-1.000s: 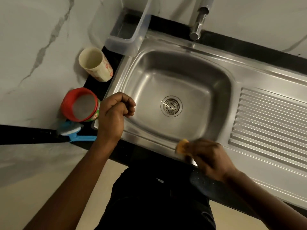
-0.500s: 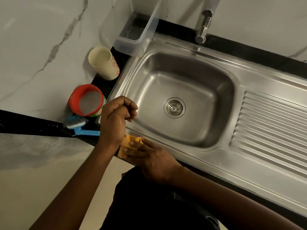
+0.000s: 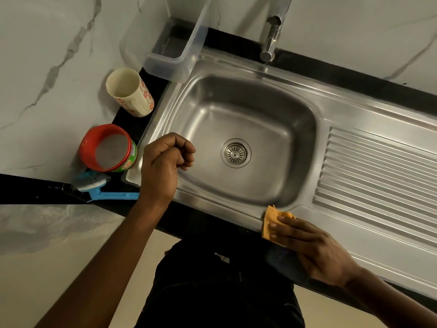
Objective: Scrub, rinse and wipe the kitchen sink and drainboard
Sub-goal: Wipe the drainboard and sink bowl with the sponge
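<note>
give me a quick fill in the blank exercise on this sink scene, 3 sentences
1. The right hand presses an orange ____ on the sink's front rim.
2. The blue brush lies on the counter in front of the tub with the ____ rim.
3. The ribbed drainboard lies to the ____ of the basin.

Missing words: cloth; red; right

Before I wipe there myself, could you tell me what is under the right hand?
An orange cloth lies under the right hand, pressed on the sink's front rim; the fingers cover most of it.
</note>
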Tool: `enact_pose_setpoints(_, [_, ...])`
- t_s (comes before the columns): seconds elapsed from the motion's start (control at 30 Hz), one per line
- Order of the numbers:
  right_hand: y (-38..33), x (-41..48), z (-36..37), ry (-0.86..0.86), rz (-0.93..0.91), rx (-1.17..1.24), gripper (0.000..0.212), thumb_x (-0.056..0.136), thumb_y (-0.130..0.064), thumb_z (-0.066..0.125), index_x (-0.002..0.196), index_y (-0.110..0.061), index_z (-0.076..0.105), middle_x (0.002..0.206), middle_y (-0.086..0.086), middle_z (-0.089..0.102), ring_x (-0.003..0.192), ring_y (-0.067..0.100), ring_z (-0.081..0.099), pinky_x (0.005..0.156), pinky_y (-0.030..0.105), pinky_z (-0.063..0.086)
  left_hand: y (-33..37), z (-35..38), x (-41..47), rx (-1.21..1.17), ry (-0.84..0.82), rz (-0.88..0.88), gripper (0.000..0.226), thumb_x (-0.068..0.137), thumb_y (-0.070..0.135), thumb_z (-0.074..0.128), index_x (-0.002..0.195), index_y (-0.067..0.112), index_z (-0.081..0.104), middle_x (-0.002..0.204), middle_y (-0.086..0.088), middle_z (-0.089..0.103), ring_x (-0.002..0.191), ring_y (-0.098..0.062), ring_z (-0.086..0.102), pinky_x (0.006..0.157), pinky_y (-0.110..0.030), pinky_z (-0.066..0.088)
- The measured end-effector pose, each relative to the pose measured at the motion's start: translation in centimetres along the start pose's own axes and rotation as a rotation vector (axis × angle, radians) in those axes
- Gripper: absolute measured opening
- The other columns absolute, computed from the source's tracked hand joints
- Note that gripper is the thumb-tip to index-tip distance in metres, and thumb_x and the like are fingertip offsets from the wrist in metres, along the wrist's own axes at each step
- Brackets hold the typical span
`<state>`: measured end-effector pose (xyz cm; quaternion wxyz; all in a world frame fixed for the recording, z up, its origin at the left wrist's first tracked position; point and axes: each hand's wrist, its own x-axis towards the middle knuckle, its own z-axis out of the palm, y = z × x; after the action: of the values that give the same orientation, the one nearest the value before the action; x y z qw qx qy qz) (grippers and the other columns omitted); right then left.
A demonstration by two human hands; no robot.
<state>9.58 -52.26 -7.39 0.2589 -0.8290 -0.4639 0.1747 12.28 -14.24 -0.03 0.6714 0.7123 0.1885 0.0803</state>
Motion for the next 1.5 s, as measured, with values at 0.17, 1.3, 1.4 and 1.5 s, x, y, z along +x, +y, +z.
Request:
enact_pose_setpoints(0.17, [-1.2,3.9,1.7,0.017,0.062,0.026,0.057,0.098,-0.012,0.047,0.154,-0.021,0.049,0.165,-0.005,0.039,0.155,0.025,0.032,0.118,0.057,0.036,-0.6,-0.7,0.5,-0.002,-0.012,-0.015,0.028,0.074,-0.003,0.042,0.084,-0.005,0.069,0.075,-0.026,0.063,0.070,-0.026,0.060,0.060,-0.029,0.051])
enact_pose_setpoints(1.3, [1.5,42.1,3.5,0.941,0.970,1.575,0.038,0.110,-0.026,0.045,0.146,-0.032,0.054,0.069,0.005,0.049,0.058,0.012,0.048,0.076,0.028,0.055,-0.9,-3.8,6.0,0.059,-0.064,-0.107,0.026,0.084,0.009,0.048,0.088,0.007,0.073,0.089,-0.006,0.076,0.088,-0.026,0.072,0.072,-0.040,0.055])
enact_pose_setpoints(1.4, [4.6,46.3,-0.5,0.987,0.998,1.870,0.037,0.106,-0.031,0.050,0.134,-0.011,0.061,0.088,0.004,0.070,0.079,0.016,0.064,0.104,0.042,0.051,-0.6,-4.3,6.7,0.046,-0.071,-0.121,0.025,0.084,0.010,0.048,0.089,0.007,0.073,0.090,-0.007,0.076,0.090,-0.026,0.072,0.072,-0.033,0.056])
enact_pose_setpoints(1.5, [5.2,48.6,-3.4,0.877,1.049,1.822,0.033,0.101,-0.034,0.050,0.118,-0.009,0.062,0.101,0.010,0.065,0.086,0.025,0.064,0.087,0.047,0.057,-0.5,-4.8,6.8,0.039,-0.092,-0.132,0.026,0.086,0.011,0.047,0.090,0.008,0.073,0.091,-0.006,0.077,0.091,-0.024,0.073,0.072,-0.029,0.057])
